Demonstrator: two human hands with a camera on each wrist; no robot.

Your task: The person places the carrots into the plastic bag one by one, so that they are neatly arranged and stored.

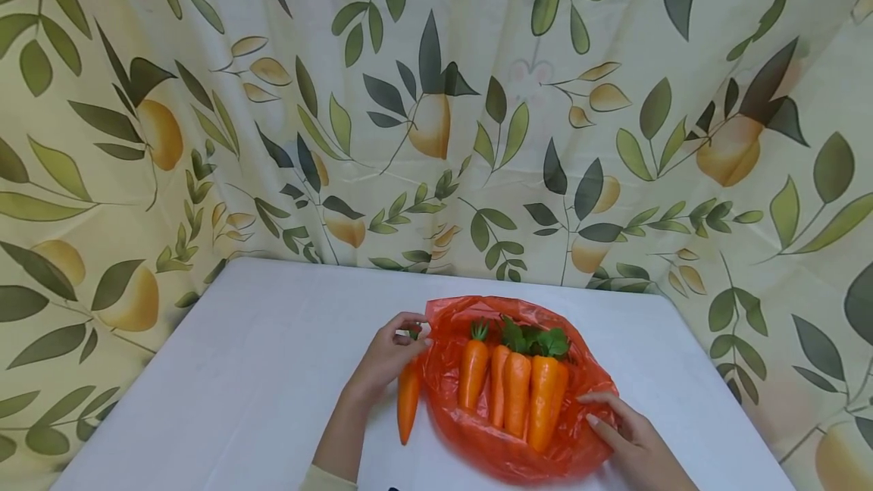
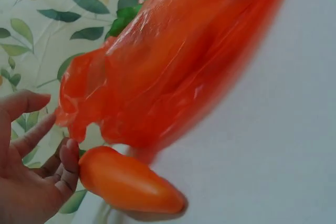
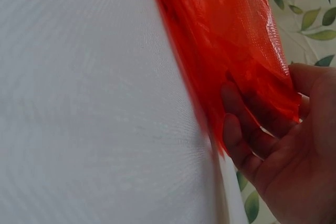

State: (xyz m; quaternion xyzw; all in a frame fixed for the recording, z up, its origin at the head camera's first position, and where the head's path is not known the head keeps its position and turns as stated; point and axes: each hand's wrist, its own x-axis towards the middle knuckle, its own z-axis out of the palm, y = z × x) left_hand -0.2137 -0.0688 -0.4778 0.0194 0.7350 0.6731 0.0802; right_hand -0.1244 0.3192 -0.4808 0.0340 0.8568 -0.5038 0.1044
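In the head view a red plastic bag (image 1: pixel 450 438) lies spread open on the table with several orange carrots (image 1: pixel 518 392) and green leaves (image 1: pixel 535 339) inside. My left hand (image 1: pixel 389 354) is at the bag's left rim and holds a single carrot (image 1: pixel 408 404) by its top, tip pointing toward me. The left wrist view shows the curled lower fingers at that carrot's (image 2: pixel 131 179) stem end, while thumb and index finger are close to the bag's edge. On the other side my right hand (image 1: pixel 634 430) grips the bag's right rim, its fingers around the red film (image 3: pixel 226 51).
A white table (image 1: pixel 273 370) carries everything. Behind it and along both sides hangs a curtain (image 1: pixel 443 195) printed with leaves and fruit. The table's back edge runs just beyond the bag.
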